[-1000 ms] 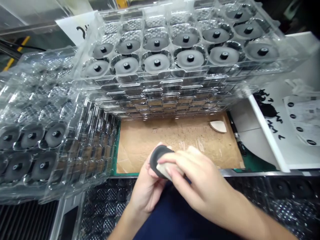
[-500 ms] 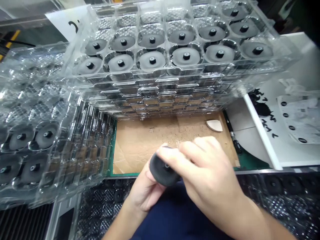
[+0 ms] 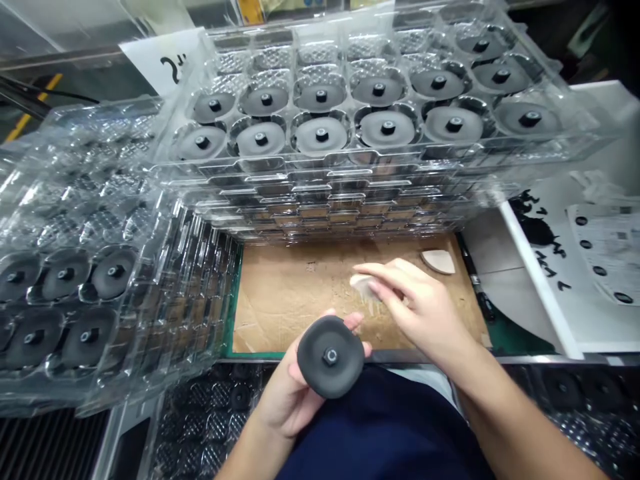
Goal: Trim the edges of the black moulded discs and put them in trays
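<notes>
In my left hand (image 3: 286,407) rests a dark grey, rounded disc (image 3: 327,377) with a small raised hub at its centre, its hub side facing up. The fingers are curled round it from below. My right hand (image 3: 423,303), to the right and a little farther away, pinches a small pale pad (image 3: 361,285) between thumb and fingers above the cardboard (image 3: 280,287). The pad is partly blurred and apart from the disc. On the cardboard, beyond my right hand, lies a pale wedge-shaped piece (image 3: 440,261).
A stack of clear plastic trays (image 3: 350,160) holding similar discs stands at the back. More stacked trays (image 3: 165,280) are on the left. A black pen (image 3: 480,293) lies right of the cardboard, near a white panel (image 3: 540,280) and a printed sheet (image 3: 607,253).
My right hand has moved off the disc, away to the right, and the pale pad now shows in its fingers. The disc stays in my left hand, its face now uncovered. The view has shifted slightly.
</notes>
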### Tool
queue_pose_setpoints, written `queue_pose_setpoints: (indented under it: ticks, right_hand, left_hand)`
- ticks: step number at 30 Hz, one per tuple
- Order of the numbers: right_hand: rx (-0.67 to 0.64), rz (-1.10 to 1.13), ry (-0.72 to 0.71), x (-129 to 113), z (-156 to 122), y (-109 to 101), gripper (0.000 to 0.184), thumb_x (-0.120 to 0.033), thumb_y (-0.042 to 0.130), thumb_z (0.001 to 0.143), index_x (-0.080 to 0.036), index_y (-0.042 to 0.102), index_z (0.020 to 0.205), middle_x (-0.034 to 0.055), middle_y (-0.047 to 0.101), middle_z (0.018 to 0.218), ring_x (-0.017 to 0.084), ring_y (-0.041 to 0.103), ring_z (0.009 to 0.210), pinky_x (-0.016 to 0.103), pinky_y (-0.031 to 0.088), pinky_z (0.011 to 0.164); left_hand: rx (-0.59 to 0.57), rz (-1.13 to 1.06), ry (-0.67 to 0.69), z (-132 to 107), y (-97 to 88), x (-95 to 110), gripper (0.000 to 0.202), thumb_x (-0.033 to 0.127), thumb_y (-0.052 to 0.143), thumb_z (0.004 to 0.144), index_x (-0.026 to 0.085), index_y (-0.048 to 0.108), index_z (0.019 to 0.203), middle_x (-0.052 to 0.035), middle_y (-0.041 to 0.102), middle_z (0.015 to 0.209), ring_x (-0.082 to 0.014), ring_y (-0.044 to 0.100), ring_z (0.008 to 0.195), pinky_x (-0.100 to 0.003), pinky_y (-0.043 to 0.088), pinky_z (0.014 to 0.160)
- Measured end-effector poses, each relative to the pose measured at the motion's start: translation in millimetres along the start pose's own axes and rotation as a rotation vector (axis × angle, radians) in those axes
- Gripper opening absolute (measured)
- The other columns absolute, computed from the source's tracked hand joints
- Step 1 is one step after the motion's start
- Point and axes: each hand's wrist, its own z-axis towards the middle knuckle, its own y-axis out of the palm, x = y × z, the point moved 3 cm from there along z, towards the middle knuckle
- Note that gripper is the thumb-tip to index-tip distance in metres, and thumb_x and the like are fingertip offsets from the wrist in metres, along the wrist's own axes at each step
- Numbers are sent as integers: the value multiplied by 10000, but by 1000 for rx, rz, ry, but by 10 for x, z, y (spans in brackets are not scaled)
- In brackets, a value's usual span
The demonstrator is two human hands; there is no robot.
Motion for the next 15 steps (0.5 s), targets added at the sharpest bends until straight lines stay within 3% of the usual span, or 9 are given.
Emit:
queue_pose_setpoints:
  ticks: [2, 5, 7, 9, 12, 13, 15]
  right_hand:
    - [-52, -41, 129, 263, -133, 185, 281, -188, 429, 922, -177, 617, 1131, 67, 677, 934, 175, 625, 856, 304, 494, 746]
    - [-125, -43, 153, 518, -407, 522, 275, -194, 431, 906, -174, 642, 1081, 77, 710, 975, 199, 664, 890, 337, 529, 764]
    - [-139, -33, 174, 591, -527, 640, 256, -195, 438, 897, -165, 653, 1033, 81, 724, 966, 212, 681, 879, 346, 543, 747]
    - [-111, -23, 202, 548, -530, 586, 253, -212, 427, 908, -146, 640, 1026, 91, 726, 941, 216, 688, 835, 341, 546, 700]
    - [-10, 17, 186, 227, -351, 248, 245, -257, 414, 940, -176, 603, 1074, 74, 700, 1015, 184, 663, 870, 300, 522, 707]
    - [26, 41, 138, 66, -273, 121, 229, -271, 427, 945, -214, 596, 1088, 47, 689, 1049, 167, 646, 901, 284, 505, 730]
    - [-12, 103, -189, -310, -138, -51, 239, -250, 437, 952, -274, 598, 1126, -1, 705, 933, 144, 625, 793, 282, 458, 691]
  left_hand:
    - [13, -20, 7, -17, -53, 1, 504, 364, 813, 595, 264, 661, 1065, -46, 681, 1123, -230, 663, 955, -368, 447, 956]
    - [77, -10, 7, -15, -131, -14, 616, 479, 814, 530, 235, 654, 1072, -62, 679, 1069, -239, 654, 954, -358, 464, 931]
    - [102, -16, 2, 0, -151, -21, 640, 484, 817, 515, 227, 653, 1078, -57, 681, 1047, -229, 659, 933, -324, 492, 880]
    - [73, -28, -7, 16, -126, -23, 625, 454, 823, 527, 225, 654, 1084, -48, 690, 1033, -209, 674, 885, -295, 514, 830]
    - [22, -20, -14, 30, -47, -37, 619, 431, 828, 537, 212, 659, 1090, -41, 707, 1014, -196, 686, 839, -280, 526, 803]
    - [43, 4, -7, 33, -31, -50, 588, 420, 828, 545, 200, 672, 1068, -37, 712, 993, -197, 684, 839, -281, 527, 807]
    - [139, 71, 29, 36, -25, -77, 456, 389, 803, 602, 191, 700, 1000, -28, 716, 943, -215, 676, 855, -311, 532, 820]
